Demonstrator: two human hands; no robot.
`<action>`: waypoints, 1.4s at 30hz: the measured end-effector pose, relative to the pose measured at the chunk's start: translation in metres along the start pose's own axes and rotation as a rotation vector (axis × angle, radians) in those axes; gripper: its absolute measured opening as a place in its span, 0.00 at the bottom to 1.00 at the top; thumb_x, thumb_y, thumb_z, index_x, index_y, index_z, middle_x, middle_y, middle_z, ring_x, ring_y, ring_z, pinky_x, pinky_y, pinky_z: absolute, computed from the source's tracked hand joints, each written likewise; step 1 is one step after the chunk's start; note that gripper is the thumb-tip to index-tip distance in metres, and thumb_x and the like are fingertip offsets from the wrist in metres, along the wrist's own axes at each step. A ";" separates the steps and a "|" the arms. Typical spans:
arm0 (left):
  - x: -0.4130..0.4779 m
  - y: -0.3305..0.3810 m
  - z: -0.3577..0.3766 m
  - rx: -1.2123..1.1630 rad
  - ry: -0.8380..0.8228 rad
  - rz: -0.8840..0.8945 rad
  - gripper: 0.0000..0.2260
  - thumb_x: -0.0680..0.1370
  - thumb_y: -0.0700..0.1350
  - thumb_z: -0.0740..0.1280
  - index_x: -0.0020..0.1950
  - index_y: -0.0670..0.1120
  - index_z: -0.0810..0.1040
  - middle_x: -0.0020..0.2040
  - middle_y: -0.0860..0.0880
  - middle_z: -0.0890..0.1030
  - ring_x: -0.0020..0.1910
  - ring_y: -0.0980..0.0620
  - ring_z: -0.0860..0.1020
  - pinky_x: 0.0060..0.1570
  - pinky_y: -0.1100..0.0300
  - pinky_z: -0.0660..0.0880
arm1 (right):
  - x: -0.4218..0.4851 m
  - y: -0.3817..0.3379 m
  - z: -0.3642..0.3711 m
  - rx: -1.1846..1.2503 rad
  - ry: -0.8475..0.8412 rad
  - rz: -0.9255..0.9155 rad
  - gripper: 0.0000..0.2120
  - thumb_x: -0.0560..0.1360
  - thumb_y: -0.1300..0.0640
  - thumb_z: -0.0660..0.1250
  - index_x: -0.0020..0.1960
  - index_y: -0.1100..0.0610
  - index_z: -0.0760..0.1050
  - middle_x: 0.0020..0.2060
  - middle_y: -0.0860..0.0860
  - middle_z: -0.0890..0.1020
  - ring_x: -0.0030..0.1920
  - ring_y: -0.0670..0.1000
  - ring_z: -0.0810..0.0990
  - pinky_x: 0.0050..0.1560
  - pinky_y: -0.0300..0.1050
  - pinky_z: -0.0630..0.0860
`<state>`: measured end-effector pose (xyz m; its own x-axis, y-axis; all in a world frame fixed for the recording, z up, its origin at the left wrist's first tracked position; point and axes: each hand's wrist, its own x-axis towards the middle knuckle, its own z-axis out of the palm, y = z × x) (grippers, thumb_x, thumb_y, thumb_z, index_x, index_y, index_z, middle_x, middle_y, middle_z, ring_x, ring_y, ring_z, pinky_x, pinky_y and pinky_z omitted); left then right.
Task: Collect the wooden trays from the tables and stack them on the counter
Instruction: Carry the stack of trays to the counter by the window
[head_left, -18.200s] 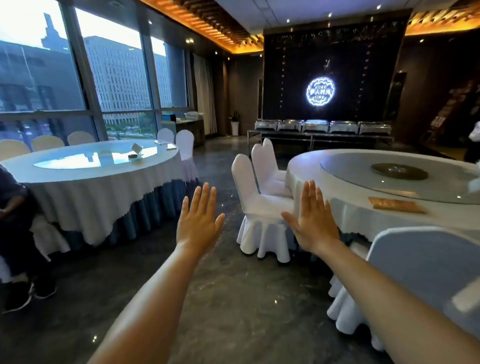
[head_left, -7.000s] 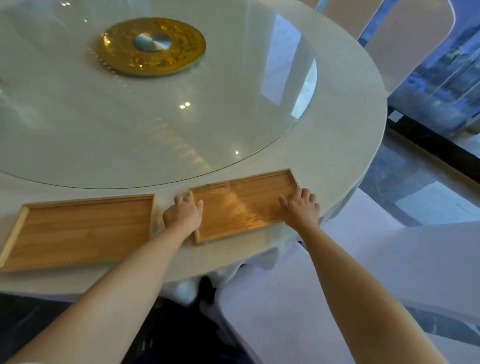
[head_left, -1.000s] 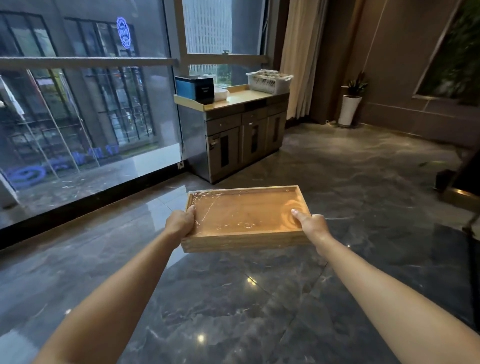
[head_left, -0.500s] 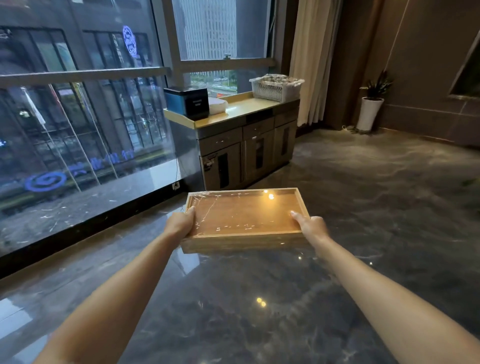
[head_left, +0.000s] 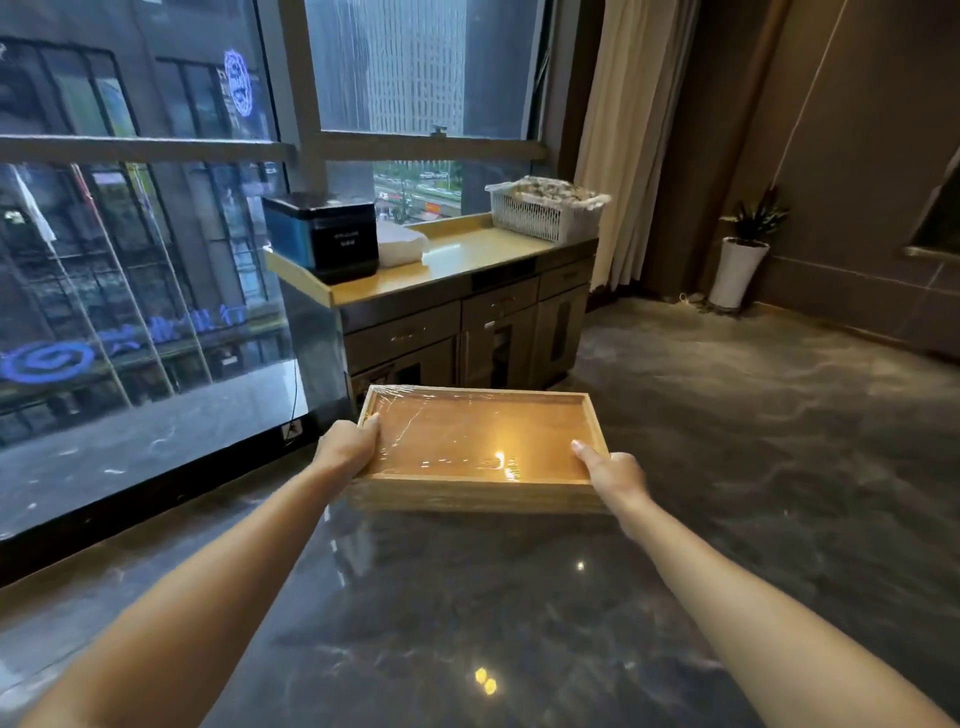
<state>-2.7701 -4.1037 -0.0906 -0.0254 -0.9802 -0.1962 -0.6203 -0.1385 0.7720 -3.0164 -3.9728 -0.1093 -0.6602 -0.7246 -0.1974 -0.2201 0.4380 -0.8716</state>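
Both arms are out in front, and the trays (head_left: 480, 447) ride between them, a stack held level over the dark floor (head_left: 753, 467). Left hand (head_left: 347, 448) is clamped on the stack's left end, thumb over the rim; right hand (head_left: 613, 475) is clamped on the right end, thumb lying inside the top tray. Clear film shines across that top tray. Just beyond the trays stands the table (head_left: 467, 257), against the window (head_left: 145, 218). On the table, a black box (head_left: 332, 234) sits at the left end, a white bundle (head_left: 400, 241) just beside it, and a white basket (head_left: 540, 210) at the right end. Right of the table hangs a curtain (head_left: 618, 130), and farther right, a potted plant (head_left: 740, 254).
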 end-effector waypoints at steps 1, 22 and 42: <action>0.024 0.017 0.004 0.002 0.001 0.006 0.24 0.80 0.51 0.56 0.59 0.31 0.76 0.59 0.35 0.79 0.59 0.38 0.76 0.60 0.52 0.71 | 0.027 -0.013 0.000 0.001 -0.001 -0.012 0.24 0.77 0.46 0.60 0.58 0.67 0.75 0.48 0.56 0.77 0.47 0.53 0.74 0.42 0.43 0.69; 0.424 0.275 0.209 -0.032 0.047 -0.086 0.24 0.81 0.52 0.56 0.63 0.34 0.74 0.62 0.36 0.78 0.61 0.39 0.76 0.62 0.50 0.71 | 0.575 -0.119 -0.010 0.005 -0.101 -0.043 0.26 0.77 0.45 0.60 0.62 0.67 0.72 0.50 0.55 0.75 0.50 0.53 0.73 0.47 0.46 0.68; 0.858 0.454 0.302 -0.111 0.181 -0.135 0.25 0.81 0.52 0.56 0.59 0.31 0.76 0.62 0.34 0.77 0.61 0.37 0.75 0.60 0.51 0.70 | 1.046 -0.285 0.091 -0.047 -0.240 -0.101 0.26 0.77 0.44 0.60 0.61 0.67 0.74 0.48 0.54 0.76 0.49 0.53 0.73 0.49 0.45 0.68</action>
<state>-3.3105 -4.9645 -0.0910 0.1983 -0.9599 -0.1981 -0.5187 -0.2743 0.8098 -3.5790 -4.9041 -0.1086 -0.4451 -0.8689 -0.2165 -0.3133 0.3776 -0.8714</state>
